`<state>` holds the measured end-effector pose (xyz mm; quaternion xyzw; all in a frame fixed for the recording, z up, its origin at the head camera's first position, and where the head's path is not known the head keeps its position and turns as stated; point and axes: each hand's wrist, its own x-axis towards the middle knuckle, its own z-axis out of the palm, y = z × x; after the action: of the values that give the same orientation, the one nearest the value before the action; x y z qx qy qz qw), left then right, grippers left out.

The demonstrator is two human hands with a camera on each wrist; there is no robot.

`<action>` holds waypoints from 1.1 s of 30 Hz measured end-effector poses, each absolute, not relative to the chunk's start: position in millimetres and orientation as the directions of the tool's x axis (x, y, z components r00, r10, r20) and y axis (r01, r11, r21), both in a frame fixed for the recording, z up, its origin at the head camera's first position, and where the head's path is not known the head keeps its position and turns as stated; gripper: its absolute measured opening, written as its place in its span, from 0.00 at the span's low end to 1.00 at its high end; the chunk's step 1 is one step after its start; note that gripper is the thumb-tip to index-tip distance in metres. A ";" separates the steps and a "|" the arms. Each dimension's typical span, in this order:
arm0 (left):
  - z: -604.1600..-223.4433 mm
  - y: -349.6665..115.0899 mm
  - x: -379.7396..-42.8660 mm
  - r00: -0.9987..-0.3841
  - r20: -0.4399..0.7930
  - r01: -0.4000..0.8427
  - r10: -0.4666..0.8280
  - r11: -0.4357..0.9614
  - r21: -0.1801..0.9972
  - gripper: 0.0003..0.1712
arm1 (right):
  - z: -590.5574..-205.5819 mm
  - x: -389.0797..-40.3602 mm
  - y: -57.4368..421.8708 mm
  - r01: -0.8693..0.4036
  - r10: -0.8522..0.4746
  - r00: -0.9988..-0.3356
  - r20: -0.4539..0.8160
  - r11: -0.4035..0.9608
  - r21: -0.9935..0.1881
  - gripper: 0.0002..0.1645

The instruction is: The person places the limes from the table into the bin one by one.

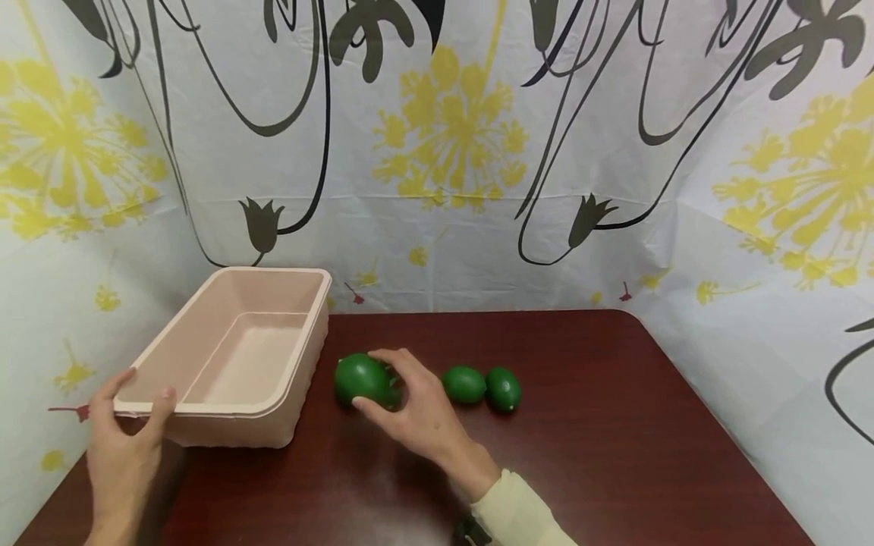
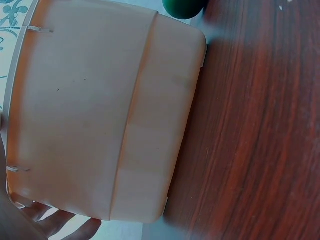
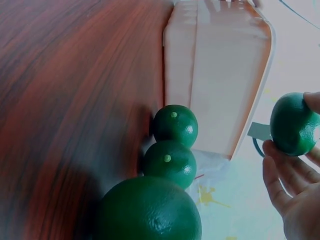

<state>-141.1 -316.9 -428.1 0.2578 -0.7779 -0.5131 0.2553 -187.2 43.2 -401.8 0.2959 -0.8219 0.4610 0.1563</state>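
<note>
My left hand (image 1: 123, 455) grips the near left corner of a pale pink plastic bin (image 1: 307, 356), thumb over the rim. In the left wrist view its fingers (image 2: 60, 220) show at the bin's edge. The right hand (image 1: 430, 417) holds a green lime (image 1: 358, 377) between thumb and fingers, just right of the bin. From the right wrist view, this held lime (image 3: 292, 125) is raised off the table. Two more limes, one left (image 1: 464, 384) and one right (image 1: 503, 389), lie side by side right of that hand. Another lime is partly hidden behind the fingers.
The bin stands on the left of a dark red-brown wooden table (image 1: 601, 425), its inside bare. A pale cloth (image 1: 437, 258) with yellow and grey flower prints hangs behind and around the table.
</note>
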 end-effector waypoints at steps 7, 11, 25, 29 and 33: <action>-430.0 -314.6 -141.6 -0.740 0.131 -0.150 -0.660 0.351 0.924 0.40 | -401.4 -185.5 40.9 -0.597 -0.333 -0.801 0.497 0.394 -0.699 0.34; -430.8 -313.4 -142.6 -0.740 0.133 -0.146 -0.659 0.350 0.925 0.40 | -399.1 -186.4 38.1 -0.584 -0.321 -0.810 0.490 0.379 -0.718 0.36; -429.0 -314.1 -143.7 -0.737 0.122 -0.159 -0.665 0.347 0.924 0.40 | -394.1 -190.5 29.9 -0.576 -0.324 -0.815 0.480 0.364 -0.732 0.37; -428.9 -315.5 -143.7 -0.734 0.114 -0.159 -0.669 0.333 0.930 0.40 | -392.1 -190.9 26.8 -0.574 -0.334 -0.815 0.473 0.363 -0.734 0.37; -427.8 -319.1 -142.1 -0.736 0.087 -0.181 -0.671 0.319 0.930 0.40 | -392.6 -189.2 22.2 -0.572 -0.346 -0.814 0.467 0.336 -0.748 0.38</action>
<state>-142.1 -319.1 -427.8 0.2744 -0.7765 -0.5151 0.2377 -189.2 22.2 -392.6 0.2834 -0.8094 0.5018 0.1127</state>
